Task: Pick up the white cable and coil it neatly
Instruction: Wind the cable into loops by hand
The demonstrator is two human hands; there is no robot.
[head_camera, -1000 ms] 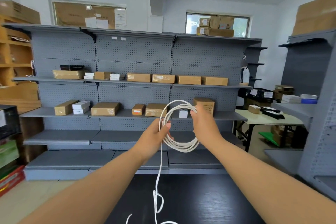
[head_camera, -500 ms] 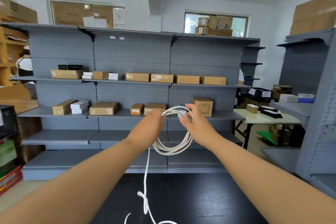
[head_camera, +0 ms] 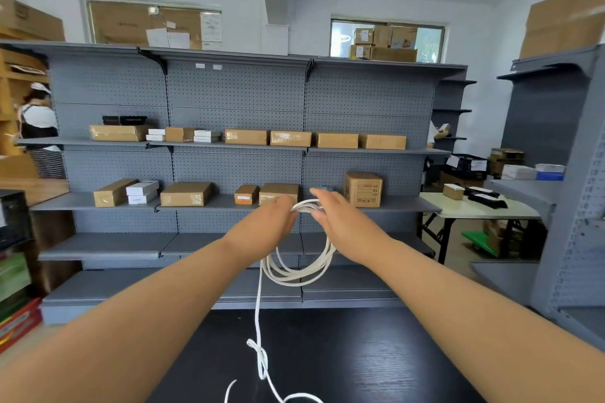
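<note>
Left grip (head_camera: 271, 217) closed on white cable (head_camera: 296, 275) coil top | right grip (head_camera: 340, 222) pinching same loops | tail hangs to black table (head_camera: 360, 353)

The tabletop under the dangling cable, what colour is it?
Black tabletop, faint wood grain; head view.

White cable (head_camera: 296, 275): thin, partly coiled into several loose loops hanging in air, top bunched betw. both hands. One strand drops from coil, kinked w/ a small loop, tail end lying on black table (head_camera: 360, 353).
</note>
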